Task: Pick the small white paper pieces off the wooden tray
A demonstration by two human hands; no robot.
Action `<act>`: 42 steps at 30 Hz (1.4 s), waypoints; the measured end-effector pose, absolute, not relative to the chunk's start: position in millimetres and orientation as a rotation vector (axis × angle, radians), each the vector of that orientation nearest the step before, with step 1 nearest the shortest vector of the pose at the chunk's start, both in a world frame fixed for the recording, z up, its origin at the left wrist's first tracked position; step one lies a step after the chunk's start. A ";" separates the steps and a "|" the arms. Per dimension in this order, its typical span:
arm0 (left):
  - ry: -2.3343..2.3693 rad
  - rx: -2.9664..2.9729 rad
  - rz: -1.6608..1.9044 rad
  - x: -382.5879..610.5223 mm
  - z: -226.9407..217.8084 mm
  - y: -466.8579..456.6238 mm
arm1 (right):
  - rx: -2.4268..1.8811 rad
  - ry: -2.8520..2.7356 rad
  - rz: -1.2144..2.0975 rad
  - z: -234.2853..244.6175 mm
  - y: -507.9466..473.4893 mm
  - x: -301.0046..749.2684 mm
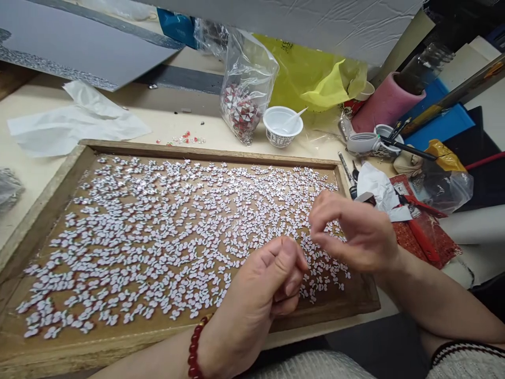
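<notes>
Over the lower right part of a shallow wooden tray [205,152], my left hand [264,289] is closed, thumb pressed against the curled fingers. Whatever sits in that pinch is too small to make out. My right hand [355,231] hovers just beside it, near the tray's right end, its thumb and index finger curled together at the tips. No object shows clearly between them. Many small white pieces [158,247] with rounded lobes and hints of red and green at their edges lie spread across the tray floor, below both hands.
Behind the tray stand a clear bag [246,89] of red and white pieces and a white plastic cup [282,126] with a spoon. White tissue [79,118] lies back left. To the right are a pink roll [389,102], pens, a crumpled tissue [379,189] and red-handled tools [422,239].
</notes>
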State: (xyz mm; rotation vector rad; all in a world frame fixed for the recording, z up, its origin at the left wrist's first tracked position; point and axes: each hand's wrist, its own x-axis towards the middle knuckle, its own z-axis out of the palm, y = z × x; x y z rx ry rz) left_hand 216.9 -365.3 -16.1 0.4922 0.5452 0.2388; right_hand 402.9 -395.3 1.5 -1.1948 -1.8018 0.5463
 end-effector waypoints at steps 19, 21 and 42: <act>0.546 0.552 0.154 217.8 -15.1 -364.1 | -1.913 -1.985 -0.176 -33.8 -375.8 452.0; 0.553 0.589 0.157 216.6 -16.3 -364.3 | -1.918 -1.989 -0.170 -34.3 -375.8 452.4; 0.603 0.650 0.190 217.2 -16.4 -364.3 | -1.443 -1.967 0.215 -3.7 -389.2 418.2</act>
